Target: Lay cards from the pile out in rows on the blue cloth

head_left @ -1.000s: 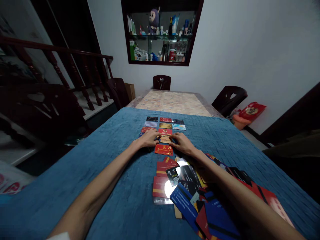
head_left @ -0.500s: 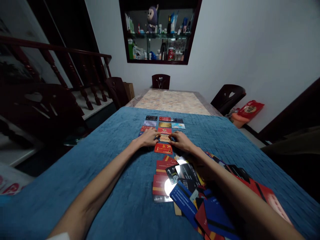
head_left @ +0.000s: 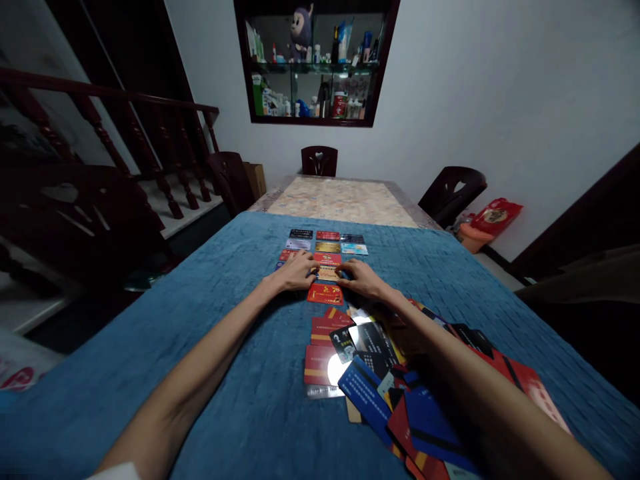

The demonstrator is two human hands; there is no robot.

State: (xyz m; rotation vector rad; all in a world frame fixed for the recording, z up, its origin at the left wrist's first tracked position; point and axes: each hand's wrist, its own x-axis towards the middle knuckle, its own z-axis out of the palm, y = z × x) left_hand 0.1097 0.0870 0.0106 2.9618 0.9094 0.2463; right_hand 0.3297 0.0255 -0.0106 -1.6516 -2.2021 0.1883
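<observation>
Both of my hands are at a beige card [head_left: 328, 274] lying in the middle column of laid-out cards on the blue cloth. My left hand [head_left: 298, 271] has curled fingers at the card's left edge and covers part of the left column. At its right edge are the bent fingers of my right hand [head_left: 362, 277]. A red card with yellow print [head_left: 325, 293] lies just nearer to me, and another red card [head_left: 327, 259] lies just beyond. Farther up are a gold card [head_left: 328, 247], a light blue card [head_left: 355, 249] and a black card [head_left: 301, 234].
A loose pile of overlapping cards, with a blue card [head_left: 367, 397] on it, spreads under my right forearm. The blue cloth [head_left: 225, 320] covers the near table. Beyond it lies a patterned tabletop [head_left: 340, 200], with dark chairs [head_left: 320, 162] around.
The whole view has shifted slightly. Both hands stay at the beige card's edges, and the cards keep their layout.
</observation>
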